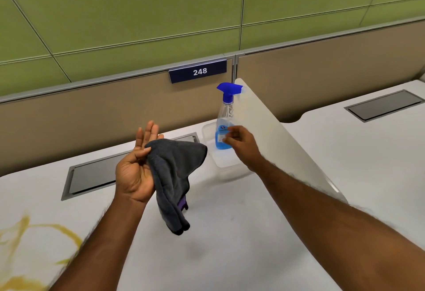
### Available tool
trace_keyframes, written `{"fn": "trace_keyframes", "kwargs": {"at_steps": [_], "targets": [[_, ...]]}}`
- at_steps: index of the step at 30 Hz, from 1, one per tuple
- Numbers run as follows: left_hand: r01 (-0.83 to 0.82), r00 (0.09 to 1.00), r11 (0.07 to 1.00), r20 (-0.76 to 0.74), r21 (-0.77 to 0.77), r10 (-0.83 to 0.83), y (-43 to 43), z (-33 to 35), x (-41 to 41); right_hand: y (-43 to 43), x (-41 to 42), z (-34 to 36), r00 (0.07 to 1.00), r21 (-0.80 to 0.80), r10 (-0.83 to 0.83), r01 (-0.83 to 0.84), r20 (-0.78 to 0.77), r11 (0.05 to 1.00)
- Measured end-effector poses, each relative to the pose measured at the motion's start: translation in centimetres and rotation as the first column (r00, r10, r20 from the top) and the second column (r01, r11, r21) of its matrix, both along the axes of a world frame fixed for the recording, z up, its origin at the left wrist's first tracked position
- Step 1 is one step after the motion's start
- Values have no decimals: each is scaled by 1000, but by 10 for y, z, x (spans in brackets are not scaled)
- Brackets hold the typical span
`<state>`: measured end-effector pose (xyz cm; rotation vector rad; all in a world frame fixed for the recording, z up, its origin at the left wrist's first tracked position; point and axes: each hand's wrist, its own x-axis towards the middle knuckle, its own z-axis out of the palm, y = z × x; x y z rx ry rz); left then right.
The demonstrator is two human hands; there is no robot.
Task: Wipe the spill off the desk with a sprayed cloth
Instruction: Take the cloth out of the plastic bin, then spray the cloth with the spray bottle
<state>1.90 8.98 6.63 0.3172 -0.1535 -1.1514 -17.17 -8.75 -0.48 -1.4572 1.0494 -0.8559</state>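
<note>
A dark grey cloth (pixel 174 171) with a purple tag hangs from my left hand (pixel 135 171), which is raised palm-up over the white desk (pixel 230 244); the thumb pins the cloth's edge against the fingers. A clear spray bottle (pixel 224 118) with blue liquid and a blue trigger head stands upright in a shallow clear tray (pixel 220 164) at the back of the desk. My right hand (pixel 239 140) is at the bottle's lower body, fingers loosely curled in front of the label, not wrapped round it. A yellow spill (pixel 30 233) streaks the desk at the lower left.
A white divider panel (pixel 276 134) rises just right of the bottle, with a neighbouring desk beyond it. A recessed grey cable hatch (pixel 92 175) lies behind my left hand. A beige partition with a "248" sign (pixel 199 71) closes the back.
</note>
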Motion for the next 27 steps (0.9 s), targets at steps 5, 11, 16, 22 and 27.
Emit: {"fn": "trace_keyframes", "kwargs": {"at_steps": [5,11,16,22,27], "targets": [[-27,1000,1000,7,-1,27,-2,0,4,-40,-2,-4,972,-137,-166,144,-166,980],[-55,998,998,24,8,55,0,-2,8,-72,36,12,984,-143,-80,57,-162,988],[-74,997,997,26,13,74,6,-7,12,-76,68,0,975,-156,-187,167,-119,973],[-56,996,998,64,14,55,4,-4,16,-75,69,7,974,-183,-212,195,-77,963],[-35,997,999,68,-10,36,6,2,22,-63,52,38,983,-307,-180,180,30,935]]}}
